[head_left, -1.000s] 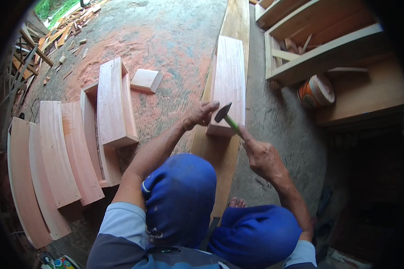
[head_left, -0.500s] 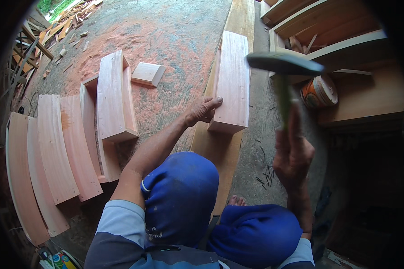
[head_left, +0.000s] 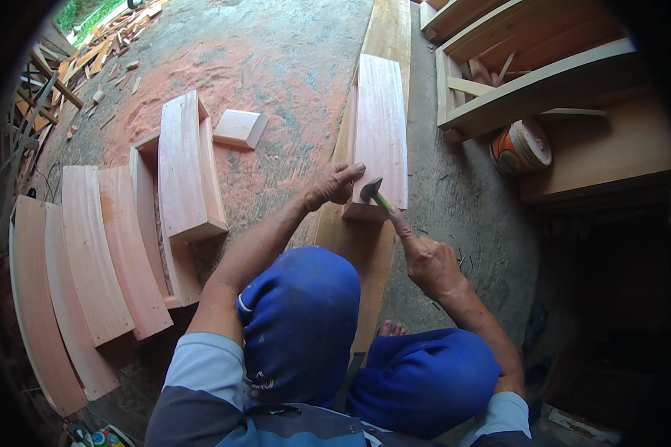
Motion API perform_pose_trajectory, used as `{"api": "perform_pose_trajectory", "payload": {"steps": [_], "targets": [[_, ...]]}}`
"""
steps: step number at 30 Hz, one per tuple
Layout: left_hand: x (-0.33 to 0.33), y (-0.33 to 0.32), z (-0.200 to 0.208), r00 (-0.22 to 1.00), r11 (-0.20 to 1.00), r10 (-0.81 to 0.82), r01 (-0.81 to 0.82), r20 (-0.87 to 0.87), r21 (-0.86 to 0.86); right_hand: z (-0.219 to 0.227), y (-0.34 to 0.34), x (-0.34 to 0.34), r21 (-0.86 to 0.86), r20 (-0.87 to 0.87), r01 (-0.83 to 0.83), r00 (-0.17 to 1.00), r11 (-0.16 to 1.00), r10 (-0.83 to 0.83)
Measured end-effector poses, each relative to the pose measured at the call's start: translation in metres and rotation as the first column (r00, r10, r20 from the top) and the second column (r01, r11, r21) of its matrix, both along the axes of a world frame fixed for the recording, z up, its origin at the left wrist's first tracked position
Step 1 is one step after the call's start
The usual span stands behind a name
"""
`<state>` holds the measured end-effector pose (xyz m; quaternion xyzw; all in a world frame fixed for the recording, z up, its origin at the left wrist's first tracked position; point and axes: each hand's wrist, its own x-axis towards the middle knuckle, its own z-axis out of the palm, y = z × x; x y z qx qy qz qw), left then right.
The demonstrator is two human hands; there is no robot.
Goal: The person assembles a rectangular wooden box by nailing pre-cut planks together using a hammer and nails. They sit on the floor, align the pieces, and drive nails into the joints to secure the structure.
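Observation:
A narrow pale wooden box (head_left: pixel 380 127) stands in front of me on a long plank (head_left: pixel 354 257). My left hand (head_left: pixel 335 185) grips its left edge by the near end, thumb on the top board and fingers down the side. In my right hand (head_left: pixel 431 264) is a hammer (head_left: pixel 381 201) with a green handle, the index finger stretched along it. The hammer's dark head is at the top board's near end, just right of my left thumb. Whether a nail is under the head cannot be made out.
Several curved wooden boxes (head_left: pixel 183 160) stand at the left. Beyond them a bevelled wood block (head_left: pixel 240 128) lies on the sawdust-covered floor. At the right are an orange-and-white bucket (head_left: pixel 522 147) and a wooden frame (head_left: pixel 537 78). Scrap wood (head_left: pixel 104 52) is heaped at the far left.
My right hand has swung the hammer down and left, from raised at the right onto the box's near end. My left hand keeps its grip on the box.

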<state>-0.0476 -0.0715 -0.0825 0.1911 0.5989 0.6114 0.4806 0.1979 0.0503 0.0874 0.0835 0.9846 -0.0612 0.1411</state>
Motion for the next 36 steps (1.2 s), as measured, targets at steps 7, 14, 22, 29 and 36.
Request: {"api": "perform_pose_trajectory", "payload": {"steps": [7,14,22,29,36], "targets": [[0.033,-0.01,-0.008,0.93,0.96,0.161,-0.071,-0.33,0.27,-0.054,-0.015,0.063,-0.656,-0.162,0.266,0.865,0.706,-0.476],[0.04,-0.023,-0.007,0.841,0.993,-0.006,0.069,-0.54,0.095,-0.136,-0.08,0.138,-0.887,0.445,0.369,0.521,-0.278,-0.728],[0.042,-0.027,0.065,0.323,0.97,-0.237,0.135,-0.916,-0.203,-0.19,-0.097,0.183,-0.856,0.517,0.281,0.47,-0.434,-0.715],[0.071,0.011,0.039,0.084,0.974,-0.143,0.186,-0.986,-0.125,-0.19,-0.08,0.183,-0.888,0.458,0.313,0.527,-0.338,-0.716],[0.085,0.031,0.029,-0.147,0.935,-0.252,0.219,-0.956,-0.28,-0.154,-0.048,0.183,-0.8,0.275,0.549,0.694,0.241,-0.665]]}}
